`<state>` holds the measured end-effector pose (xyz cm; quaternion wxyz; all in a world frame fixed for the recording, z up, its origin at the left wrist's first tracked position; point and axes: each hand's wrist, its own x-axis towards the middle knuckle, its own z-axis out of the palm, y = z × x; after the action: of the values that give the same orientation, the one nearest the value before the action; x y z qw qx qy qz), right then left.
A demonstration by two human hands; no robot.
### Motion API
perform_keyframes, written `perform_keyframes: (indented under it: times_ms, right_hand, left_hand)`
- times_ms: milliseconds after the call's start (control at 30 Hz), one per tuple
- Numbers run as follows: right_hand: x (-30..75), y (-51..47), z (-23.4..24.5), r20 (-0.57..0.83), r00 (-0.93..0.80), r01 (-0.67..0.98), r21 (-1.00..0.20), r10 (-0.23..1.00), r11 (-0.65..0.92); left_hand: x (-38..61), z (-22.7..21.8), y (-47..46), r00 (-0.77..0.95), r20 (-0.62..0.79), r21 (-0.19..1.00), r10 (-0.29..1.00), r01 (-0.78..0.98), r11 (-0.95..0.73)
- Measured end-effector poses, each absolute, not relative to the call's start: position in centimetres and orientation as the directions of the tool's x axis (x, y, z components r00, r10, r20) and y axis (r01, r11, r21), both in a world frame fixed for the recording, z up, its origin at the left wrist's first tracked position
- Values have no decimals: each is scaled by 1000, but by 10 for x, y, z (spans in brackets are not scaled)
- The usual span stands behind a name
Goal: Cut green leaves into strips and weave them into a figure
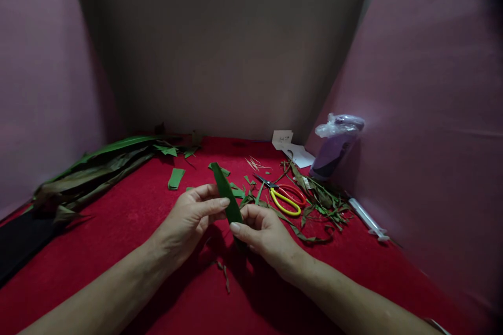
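Note:
A narrow green leaf strip (226, 191) stands tilted between both hands above the red cloth (118, 251). My left hand (192, 217) pinches its middle with thumb and fingers closed on it. My right hand (261, 230) grips the strip's lower end, fingers curled round it. The strip's top points away from me and to the left.
Yellow-and-red-handled scissors (285, 199) lie just right of the hands among leaf trimmings (322, 201). A pile of long leaves (94, 170) lies at the back left. Cut green pieces (176, 178), thin sticks (257, 164), paper slips (291, 149), a purple wrapped container (334, 149) and a syringe (367, 218) are also there.

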<state>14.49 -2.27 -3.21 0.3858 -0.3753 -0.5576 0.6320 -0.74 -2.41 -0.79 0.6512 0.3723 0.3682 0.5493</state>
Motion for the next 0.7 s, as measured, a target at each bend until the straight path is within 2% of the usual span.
perform_keyframes:
  times_ms: [200,533,700]
  right_hand:
    - [144,-22,-34,3,-418,-55,-998,909,-22]
    - [145,-24,-30,-1,-421,12,-1000,907,4]
    - [145,-21,-33,69,-391,15,-997,918,81]
  left_hand:
    - [-4,-10,-22,41,-47,915,998,-400,59]
    - [-5,-8,-24,30,-50,897,998,-437,58]
    - [-3,-12,-20,-36,-63,891,997,-452,40]
